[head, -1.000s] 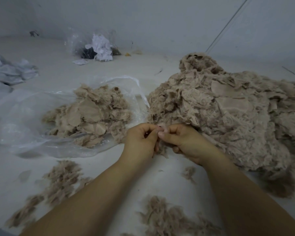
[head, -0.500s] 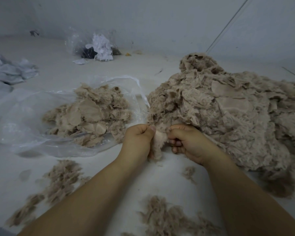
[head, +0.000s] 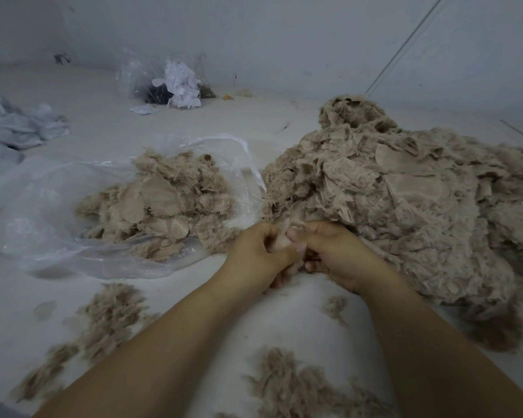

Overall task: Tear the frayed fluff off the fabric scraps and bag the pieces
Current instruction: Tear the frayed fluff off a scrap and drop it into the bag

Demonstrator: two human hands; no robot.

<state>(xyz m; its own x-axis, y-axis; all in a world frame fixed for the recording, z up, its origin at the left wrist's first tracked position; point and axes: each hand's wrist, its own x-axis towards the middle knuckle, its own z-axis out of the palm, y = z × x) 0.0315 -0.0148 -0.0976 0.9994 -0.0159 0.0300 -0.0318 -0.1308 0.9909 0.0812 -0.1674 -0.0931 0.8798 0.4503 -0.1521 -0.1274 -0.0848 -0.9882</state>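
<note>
White floor (head: 284, 315): scrap heap (head: 405, 200), clear bag (head: 37, 224), fluff tufts (head: 109, 321), grey cloth (head: 15, 128).

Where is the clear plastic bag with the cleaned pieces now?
In the head view, the clear plastic bag lies open on the left, beside the big scrap pile.

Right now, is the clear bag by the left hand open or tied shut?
Open. The bag lies flat, its mouth gaping toward the big pile, with scraps spilling from it.

Two scrap heaps (head: 405, 200) (head: 160, 203), two plastic bags (head: 27, 212) (head: 139, 76), three fluff patches (head: 109, 318) (head: 299, 387) (head: 334, 307), two hands (head: 254, 254) (head: 335, 251).
</note>
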